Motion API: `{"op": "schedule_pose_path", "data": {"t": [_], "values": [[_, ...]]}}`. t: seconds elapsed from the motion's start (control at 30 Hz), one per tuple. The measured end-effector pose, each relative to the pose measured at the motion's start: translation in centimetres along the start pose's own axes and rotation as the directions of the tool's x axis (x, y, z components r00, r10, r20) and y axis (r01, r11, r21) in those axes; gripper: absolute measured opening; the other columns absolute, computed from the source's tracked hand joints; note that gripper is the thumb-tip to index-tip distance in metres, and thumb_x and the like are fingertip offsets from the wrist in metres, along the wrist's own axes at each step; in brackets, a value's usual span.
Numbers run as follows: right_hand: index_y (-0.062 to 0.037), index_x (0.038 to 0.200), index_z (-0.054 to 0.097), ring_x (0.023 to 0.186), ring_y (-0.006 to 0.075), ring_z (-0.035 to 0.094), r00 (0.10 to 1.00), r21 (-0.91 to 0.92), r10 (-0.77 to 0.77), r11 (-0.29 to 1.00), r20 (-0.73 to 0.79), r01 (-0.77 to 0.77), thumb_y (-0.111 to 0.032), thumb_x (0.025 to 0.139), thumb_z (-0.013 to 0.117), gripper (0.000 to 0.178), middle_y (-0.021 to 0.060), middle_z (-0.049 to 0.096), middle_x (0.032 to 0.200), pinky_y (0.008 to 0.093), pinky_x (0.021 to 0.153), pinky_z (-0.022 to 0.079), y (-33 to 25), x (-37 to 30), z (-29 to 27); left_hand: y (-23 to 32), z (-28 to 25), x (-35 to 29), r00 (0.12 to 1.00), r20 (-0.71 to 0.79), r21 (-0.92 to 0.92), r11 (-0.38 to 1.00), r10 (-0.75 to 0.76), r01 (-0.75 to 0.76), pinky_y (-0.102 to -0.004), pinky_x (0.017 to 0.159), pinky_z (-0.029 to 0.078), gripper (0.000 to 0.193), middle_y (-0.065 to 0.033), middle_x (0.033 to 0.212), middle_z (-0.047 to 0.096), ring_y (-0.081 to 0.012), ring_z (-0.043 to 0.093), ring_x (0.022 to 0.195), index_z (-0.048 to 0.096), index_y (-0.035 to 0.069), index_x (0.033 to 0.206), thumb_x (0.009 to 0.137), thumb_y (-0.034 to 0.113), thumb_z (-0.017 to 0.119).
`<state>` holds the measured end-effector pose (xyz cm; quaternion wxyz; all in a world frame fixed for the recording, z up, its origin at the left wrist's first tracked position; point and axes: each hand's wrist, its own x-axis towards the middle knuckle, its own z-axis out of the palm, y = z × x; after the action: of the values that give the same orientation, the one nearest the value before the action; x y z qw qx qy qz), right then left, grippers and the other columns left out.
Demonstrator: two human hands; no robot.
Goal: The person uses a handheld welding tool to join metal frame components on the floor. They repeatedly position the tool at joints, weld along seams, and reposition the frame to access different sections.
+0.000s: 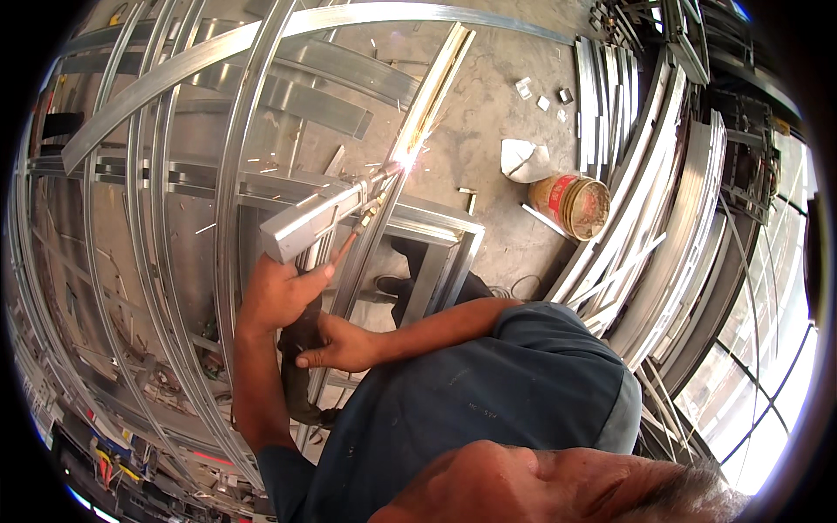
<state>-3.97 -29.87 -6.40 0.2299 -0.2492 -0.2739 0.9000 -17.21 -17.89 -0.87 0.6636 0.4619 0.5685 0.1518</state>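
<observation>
A handheld welding gun (316,218) with a pale boxy metal body points up and to the right. My left hand (277,295) is closed around its grip, just below the body. Close beside it, my right hand (347,344) wraps round the dark sleeved cable (296,379) trailing from the grip. A bright weld spot glows at the nozzle tip, and sparks fly from it. The tip meets a long shiny metal channel (427,100), close to where a rectangular metal frame (466,234) joins. A thin feed tube (347,247) with a brass-coloured fitting runs along the gun.
Long metal profiles (235,157) cross the left side, with a curved metal strip (384,14) over them. A dirty round bucket (571,207) lies on the concrete floor near scattered small offcuts (542,102). Stacked metal lengths (676,209) line the right.
</observation>
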Motion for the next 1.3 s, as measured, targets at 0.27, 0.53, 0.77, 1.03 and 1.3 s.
{"op": "schedule_pose_path", "data": {"t": [0.27, 0.53, 0.77, 1.03, 1.3], "values": [[-0.0008, 0.126, 0.047, 0.098, 0.0171, 0.059, 0.999, -0.068, -0.003, 0.998, 0.054, 0.007, -0.022, 0.088, 0.079, 0.054, 0.0096, 0.062, 0.106, 0.0355, 0.085, 0.051, -2.4, -0.7, 0.8, 0.2, 0.2, -2.7, 0.981, -0.146, 0.012, 0.992, 0.125, -0.124, -0.0304, 0.075, 0.055, 0.043, -0.0092, 0.107, 0.069, -0.0139, 0.067, 0.087, 0.060, -0.004, 0.127, 0.084, 0.001, 0.067], [0.0013, 0.127, 0.055, 0.111, 0.0204, 0.063, 0.972, -0.183, 0.027, 0.983, 0.233, 0.016, -0.007, 0.088, 0.073, 0.043, 0.0120, 0.065, 0.118, 0.0374, 0.095, 0.052, -0.6, -5.0, 0.6, 3.0, 6.1, -7.7, 0.970, -0.244, -0.081, 0.996, 0.015, -0.036, -0.0306, 0.078, 0.053, 0.041, -0.0072, 0.095, 0.071, -0.0143, 0.067, 0.088, 0.064, -0.003, 0.120, 0.080, -0.001, 0.069], [0.0014, 0.128, 0.058, 0.115, 0.0244, 0.061, 0.931, -0.303, 0.189, 0.949, 0.311, -0.092, -0.012, 0.081, 0.079, 0.054, 0.0149, 0.066, 0.123, 0.0386, 0.096, 0.051, 3.8, -9.0, -4.2, 3.0, 12.0, -6.5, 0.884, -0.220, 0.522, 0.815, 0.413, -0.251, -0.0493, 0.087, 0.056, 0.094, -0.0283, 0.121, 0.064, -0.0465, 0.067, 0.103, 0.036, -0.001, 0.152, 0.066, 0.008, 0.074], [0.0007, 0.130, 0.059, 0.119, 0.0236, 0.059, 0.976, -0.085, 0.006, 0.996, 0.216, 0.013, -0.011, 0.082, 0.080, 0.053, 0.0131, 0.065, 0.127, 0.0389, 0.100, 0.049, 6.8, -10.0, -5.8, 2.6, 15.1, -3.8, 0.857, -0.233, 0.681, 0.706, 0.459, -0.193, -0.0459, 0.079, 0.059, 0.087, -0.0229, 0.119, 0.065, -0.0408, 0.069, 0.100, 0.037, 0.001, 0.152, 0.076, 0.014, 0.077], [-0.0001, 0.131, 0.060, 0.123, 0.0227, 0.057, 0.983, 0.009, -0.069, 0.998, 0.172, 0.068, -0.011, 0.083, 0.080, 0.053, 0.0114, 0.064, 0.131, 0.0391, 0.103, 0.048, 8.3, -10.2, -6.9, 3.2, 16.2, -3.1, 0.870, -0.251, 0.688, 0.711, 0.424, -0.148, -0.0485, 0.076, 0.058, 0.082, -0.0239, 0.113, 0.066, -0.0438, 0.069, 0.094, 0.039, 0.004, 0.151, 0.079, 0.016, 0.076]]}}
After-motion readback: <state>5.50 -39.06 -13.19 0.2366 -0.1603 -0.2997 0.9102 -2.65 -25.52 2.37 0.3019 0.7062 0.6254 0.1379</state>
